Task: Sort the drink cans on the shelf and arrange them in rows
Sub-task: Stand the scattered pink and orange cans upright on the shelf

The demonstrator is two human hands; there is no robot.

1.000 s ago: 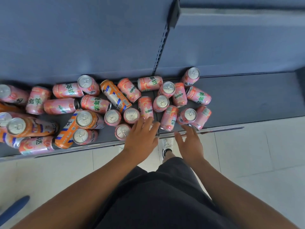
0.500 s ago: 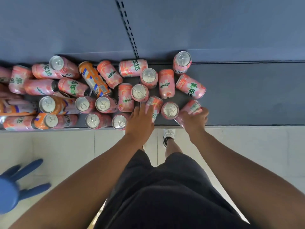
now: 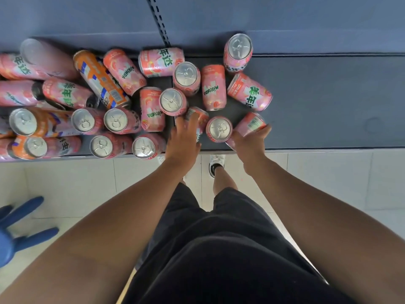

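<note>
Cans (image 3: 214, 86): jumbled heap on the shelf (image 3: 328, 102), spread from 9 o'clock to approx 1 o'clock of view. Mostly pink. Some lie on their sides, some stand upright w/ silver tops showing. Orange can (image 3: 100, 79) lies slanted in the heap at 10 o'clock, w/ more orange ones at the far left edge. Back can (image 3: 238, 51) stands upright by the rear wall at 12–1 o'clock.

Left hand (image 3: 183, 141) is at the front of the heap, near view centre. Its fingers curl over front can (image 3: 197, 116), a pink one lying on its side, w/ the thumb on the can's right flank. Right hand (image 3: 249, 143) is at 3 o'clock of the left. Its fingers wrap round right can (image 3: 252, 125), pink and tilted, far end pointing to 1 o'clock, near end by the shelf's front lip. Can't tell whether it's lifted off the shelf. Upright can (image 3: 219, 129) stands between the two hands, just beside both held cans.

Below the shelf: pale tiled floor (image 3: 328, 178), a shoe (image 3: 215, 164) at 6 o'clock of the upright can, black shorts (image 3: 219, 249), and a blurred blue object (image 3: 22, 227) at 8 o'clock.
</note>
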